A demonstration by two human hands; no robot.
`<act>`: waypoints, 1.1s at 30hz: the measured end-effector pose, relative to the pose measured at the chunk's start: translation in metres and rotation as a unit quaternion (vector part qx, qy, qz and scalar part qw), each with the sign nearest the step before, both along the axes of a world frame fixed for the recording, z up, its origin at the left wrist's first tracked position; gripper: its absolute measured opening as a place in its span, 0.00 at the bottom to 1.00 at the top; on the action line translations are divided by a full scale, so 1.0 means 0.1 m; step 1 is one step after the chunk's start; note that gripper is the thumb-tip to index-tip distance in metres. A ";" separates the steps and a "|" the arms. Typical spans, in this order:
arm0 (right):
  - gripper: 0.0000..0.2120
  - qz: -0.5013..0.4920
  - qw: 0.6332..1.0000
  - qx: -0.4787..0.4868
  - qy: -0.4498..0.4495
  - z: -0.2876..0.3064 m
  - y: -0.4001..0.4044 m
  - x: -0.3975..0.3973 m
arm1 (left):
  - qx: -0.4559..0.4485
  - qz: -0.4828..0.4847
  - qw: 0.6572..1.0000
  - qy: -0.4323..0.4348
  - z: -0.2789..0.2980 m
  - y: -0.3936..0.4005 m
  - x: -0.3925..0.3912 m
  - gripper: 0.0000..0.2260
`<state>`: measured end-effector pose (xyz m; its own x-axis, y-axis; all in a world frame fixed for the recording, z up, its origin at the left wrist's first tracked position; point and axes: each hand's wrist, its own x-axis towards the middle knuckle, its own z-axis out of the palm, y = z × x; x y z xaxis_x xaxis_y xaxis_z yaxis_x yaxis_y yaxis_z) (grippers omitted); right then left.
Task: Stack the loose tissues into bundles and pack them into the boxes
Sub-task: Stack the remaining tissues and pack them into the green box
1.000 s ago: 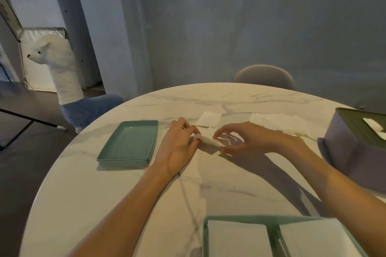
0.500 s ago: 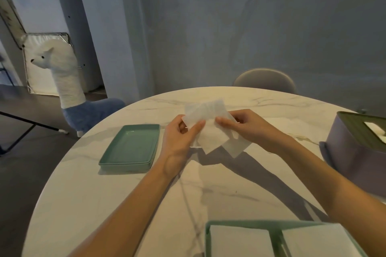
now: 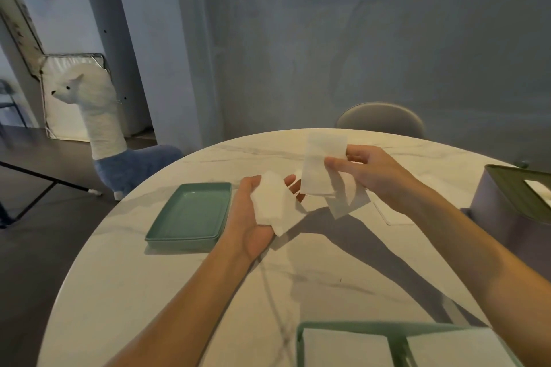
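Observation:
My left hand (image 3: pixel 253 217) is palm up above the marble table (image 3: pixel 179 277), and a folded white tissue (image 3: pixel 272 202) lies across its palm and fingers. My right hand (image 3: pixel 366 176) pinches a second white tissue (image 3: pixel 320 167), which hangs unfolded a little above and to the right of the first. More loose tissues (image 3: pixel 393 214) lie on the table under my right wrist. A green box (image 3: pixel 357 329) at the near edge holds two stacks of white tissues (image 3: pixel 346 348). A purple tissue box (image 3: pixel 512 211) with a dark green lid stands at the right.
A shallow green tray (image 3: pixel 190 211) lies left of my hands. A grey chair back (image 3: pixel 381 119) shows behind the table's far edge. A plush alpaca (image 3: pixel 98 128) stands on the floor to the left.
Both hands lifted the tissues off the table and drew apart. My left hand turned palm up with one tissue. My right hand rose with the other.

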<state>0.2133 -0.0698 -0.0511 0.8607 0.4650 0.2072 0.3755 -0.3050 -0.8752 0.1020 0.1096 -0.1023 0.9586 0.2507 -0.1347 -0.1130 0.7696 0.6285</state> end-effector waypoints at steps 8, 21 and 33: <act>0.11 0.129 0.991 -0.037 0.024 0.08 0.03 -0.16 | 0.090 -0.063 0.993 0.048 -0.14 -0.01 0.06 0.23; 0.10 0.135 0.963 -0.188 -0.141 -0.05 0.14 -0.25 | 0.083 -0.204 0.976 0.001 -0.20 -0.11 0.07 0.31; 0.10 0.072 0.961 -0.213 -0.161 -0.08 0.14 -0.15 | 0.102 -0.233 0.967 0.000 -0.12 -0.15 -0.02 0.33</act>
